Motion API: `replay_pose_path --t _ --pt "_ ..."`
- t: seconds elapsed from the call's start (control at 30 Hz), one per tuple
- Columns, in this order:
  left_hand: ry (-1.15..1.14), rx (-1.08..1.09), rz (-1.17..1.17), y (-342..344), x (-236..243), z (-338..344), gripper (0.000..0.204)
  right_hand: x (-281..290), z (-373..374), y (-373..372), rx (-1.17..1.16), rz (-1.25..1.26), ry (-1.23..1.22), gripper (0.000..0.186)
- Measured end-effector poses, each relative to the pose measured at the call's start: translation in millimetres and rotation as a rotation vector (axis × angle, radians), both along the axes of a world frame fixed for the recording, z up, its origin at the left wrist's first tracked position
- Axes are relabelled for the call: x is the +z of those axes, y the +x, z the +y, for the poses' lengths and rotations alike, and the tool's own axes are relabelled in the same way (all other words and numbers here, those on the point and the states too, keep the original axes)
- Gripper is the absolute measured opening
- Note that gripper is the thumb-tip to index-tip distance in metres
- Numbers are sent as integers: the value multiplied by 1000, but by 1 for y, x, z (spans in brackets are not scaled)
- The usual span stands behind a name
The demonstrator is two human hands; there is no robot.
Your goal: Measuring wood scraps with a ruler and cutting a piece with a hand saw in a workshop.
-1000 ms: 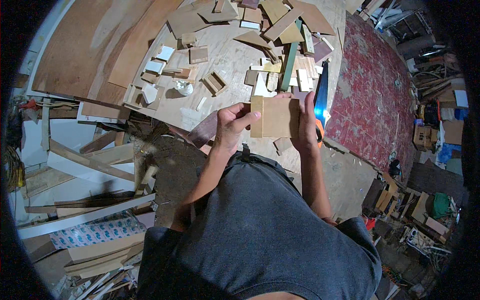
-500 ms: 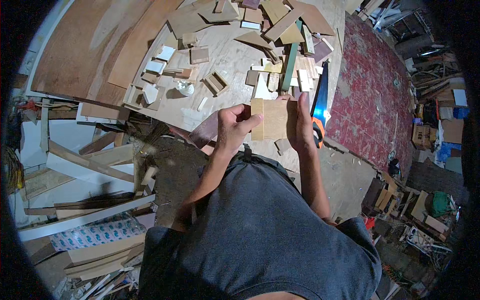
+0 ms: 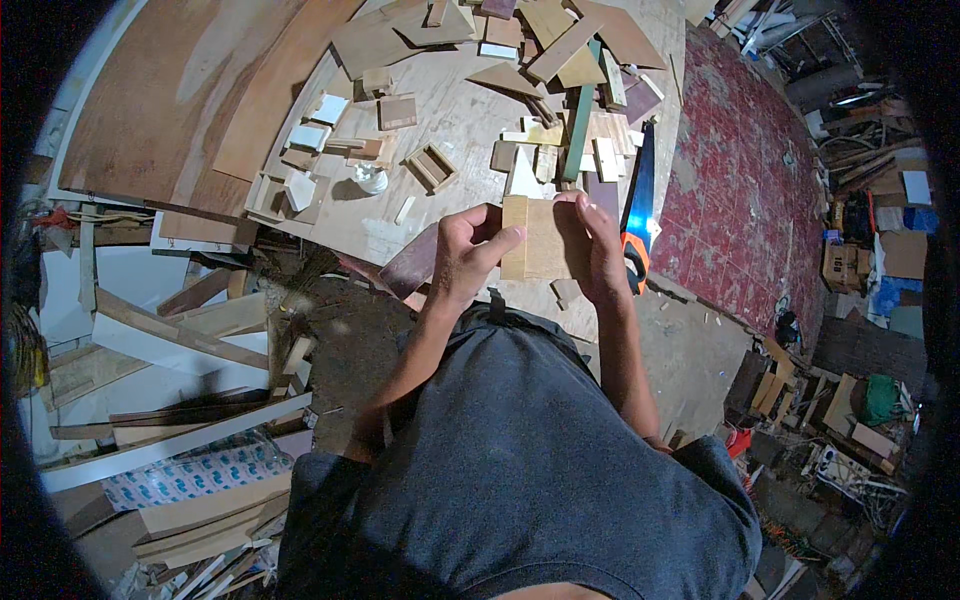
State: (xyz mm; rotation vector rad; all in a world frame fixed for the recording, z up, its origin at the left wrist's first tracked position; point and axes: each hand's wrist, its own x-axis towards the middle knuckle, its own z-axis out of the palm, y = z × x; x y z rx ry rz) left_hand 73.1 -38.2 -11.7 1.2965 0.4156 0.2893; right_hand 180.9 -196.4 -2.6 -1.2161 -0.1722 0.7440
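Close to my body, over the near edge of the workbench, I hold a small flat wooden board [image 3: 552, 242] with a lighter wood strip [image 3: 514, 238] along its left side. My left hand [image 3: 468, 252] is closed on the strip side, its thumb pressed on the strip's face and the other fingers curled behind. At the opposite side my right hand [image 3: 605, 250] grips the board's right edge, with the thumb near its far right corner. Whether the strip is fastened to the board I cannot tell. Just right of my right hand lies a handsaw [image 3: 640, 195] with an orange and black handle.
Wood offcuts, a green strip [image 3: 579, 130] and a white pointed piece [image 3: 522, 175] lie beyond my hands on the workbench [image 3: 460, 100]. Left of them are a small open wooden frame [image 3: 432, 168] and a white container [image 3: 371, 179]. Large plywood sheets [image 3: 170, 90] lean at far left.
My right thumb, upright before, now bends inward over the board's far right corner. The left hand and the board have stayed nearly in place.
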Motion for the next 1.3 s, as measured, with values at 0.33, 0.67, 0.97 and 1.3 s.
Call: replay_pose_path --t 0.33,0.67,0.97,1.3 --pt "-88 -63 -53 -2 -4 7 22 28 5 -9 62 -48 -103 39" --pt "-233 -179 -43 -7 -2 11 27 41 -1 -8 104 -108 -144 43" --pt "-307 -131 -76 -8 -5 5 28 34 -4 -4 136 -146 -161 41" --pt "-239 -140 -70 -10 -5 9 26 31 -1 -3 171 -104 -99 43"
